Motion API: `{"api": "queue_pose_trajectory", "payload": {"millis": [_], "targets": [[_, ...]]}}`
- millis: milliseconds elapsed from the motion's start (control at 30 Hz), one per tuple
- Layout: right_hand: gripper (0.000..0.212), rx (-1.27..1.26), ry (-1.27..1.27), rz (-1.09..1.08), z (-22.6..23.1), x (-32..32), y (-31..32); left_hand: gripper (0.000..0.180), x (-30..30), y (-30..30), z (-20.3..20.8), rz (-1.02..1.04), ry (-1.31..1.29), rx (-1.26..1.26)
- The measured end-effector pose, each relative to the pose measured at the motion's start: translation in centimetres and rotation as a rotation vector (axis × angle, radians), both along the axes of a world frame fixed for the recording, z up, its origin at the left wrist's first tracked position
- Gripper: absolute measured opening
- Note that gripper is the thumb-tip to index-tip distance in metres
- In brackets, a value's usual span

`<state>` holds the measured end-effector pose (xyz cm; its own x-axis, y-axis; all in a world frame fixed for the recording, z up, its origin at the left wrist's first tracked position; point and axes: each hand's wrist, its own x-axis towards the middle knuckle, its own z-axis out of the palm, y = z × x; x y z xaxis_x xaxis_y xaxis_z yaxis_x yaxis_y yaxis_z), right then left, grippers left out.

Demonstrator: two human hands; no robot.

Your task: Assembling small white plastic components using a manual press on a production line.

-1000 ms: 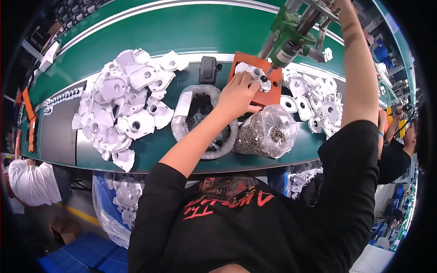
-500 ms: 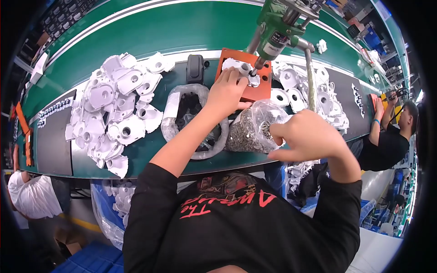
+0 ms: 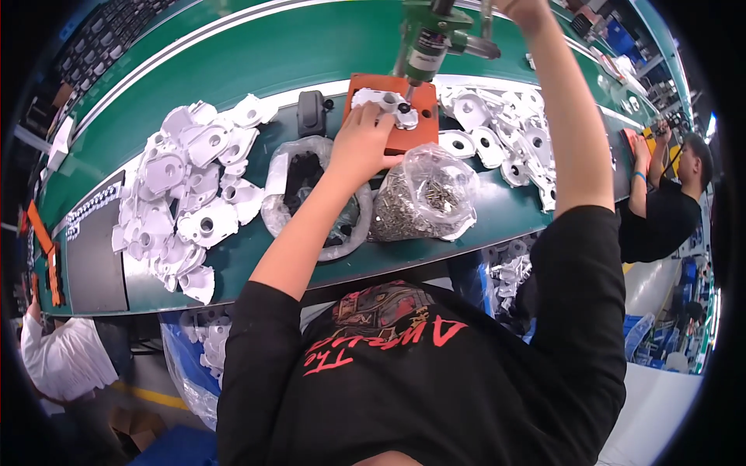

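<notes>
My left hand [image 3: 363, 141] curls its fingers over a white plastic part [image 3: 365, 96] and holds it on the orange fixture block [image 3: 402, 140]. A small black round piece [image 3: 403, 108] sits on that part, beneath the tip of a green bench press [image 3: 427, 53]. My right hand [image 3: 522, 9] is raised at the upper edge, by the press's lever side. Its fingers are mostly cut off, so its grip does not show. Close to my left wrist stands a clear bag of small metal screws [image 3: 395, 211].
A plastic-lined tub of black pieces [image 3: 273, 203] stands left of the screws. White parts are heaped at left [image 3: 167, 167] and right [image 3: 536, 140]. A black box-shaped object [image 3: 311, 113] lies behind the tub. Another person [image 3: 664, 217] works at far right.
My right hand has left the screw bag and risen to the top by the press. The left hand stays on the white part. The whole view has shifted slightly.
</notes>
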<state>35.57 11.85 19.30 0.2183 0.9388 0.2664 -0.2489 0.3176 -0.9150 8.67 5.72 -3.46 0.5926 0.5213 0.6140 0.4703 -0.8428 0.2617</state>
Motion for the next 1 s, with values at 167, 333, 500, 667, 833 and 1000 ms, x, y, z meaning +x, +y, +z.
{"api": "queue_pose_trajectory", "payload": {"millis": [167, 333, 500, 667, 833, 1000], "targets": [[0.031, -0.184, -0.018, -0.129, -4.0, 1.6, -2.8, 0.062, 0.1, 0.0, 0.4, -0.021, 0.03, -0.012], [0.022, 0.111, -0.809, -0.488, -9.1, -1.1, -14.2, 0.052, -2.4, 2.1, 2.4, -0.032, -0.047, -0.537], [0.02, -0.057, -1.093, -0.401, -18.8, -2.4, -25.7, 0.044, -2.4, 5.6, 1.4, 0.012, -0.201, -0.401], [0.055, -0.131, -1.351, -0.274, -24.2, -7.8, -29.9, 0.038, -0.2, 6.7, 0.3, -0.122, -0.055, -0.238], [0.055, -0.144, -1.378, -0.448, -26.5, -8.7, -29.9, 0.042, 0.7, 6.0, 3.0, -0.135, 0.106, -0.368], [0.044, -0.146, -1.322, -0.471, -26.7, -8.8, -29.7, 0.044, 0.7, 6.2, 6.1, -0.123, 0.26, -0.135]]}}
